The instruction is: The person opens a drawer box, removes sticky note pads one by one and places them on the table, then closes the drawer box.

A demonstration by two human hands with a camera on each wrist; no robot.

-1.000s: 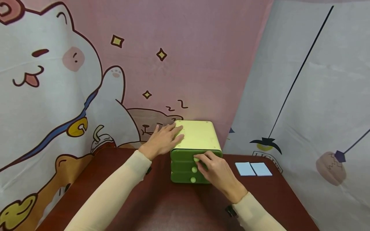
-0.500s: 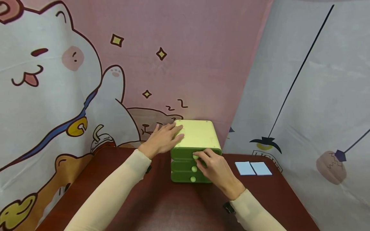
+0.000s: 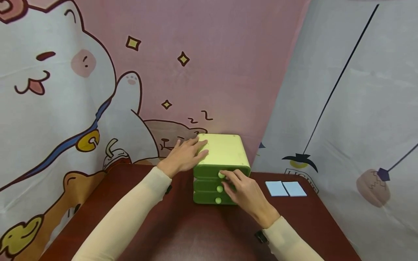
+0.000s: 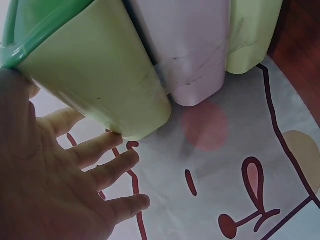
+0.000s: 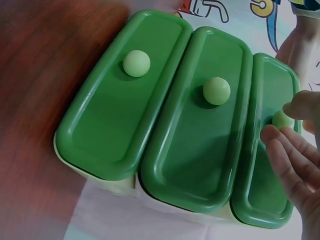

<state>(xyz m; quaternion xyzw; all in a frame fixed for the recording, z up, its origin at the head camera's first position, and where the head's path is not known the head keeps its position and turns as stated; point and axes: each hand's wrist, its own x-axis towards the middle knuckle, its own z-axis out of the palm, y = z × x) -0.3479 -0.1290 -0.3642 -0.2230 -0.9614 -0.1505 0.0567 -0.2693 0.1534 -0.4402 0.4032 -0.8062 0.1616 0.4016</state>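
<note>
Frame centre: right grip [image 3: 247, 194] pinches the top knob [image 5: 283, 120] of 3; left grip [image 3: 183, 156], fingers extended, rests on the cabinet [image 3: 226, 149]. Weak bracing could let pulling drag it.

Drawer unit [image 3: 226, 150] on tbl [image 3: 196, 232]. L hand [image 3: 183, 155] at unit's top L edge. R hand [image 3: 249, 193] before unit, at top knob [image 5: 283, 120]. 2 cards [image 3: 277, 189] R of unit, side by side. Backdrop [image 3: 228, 72] behind unit.
</note>
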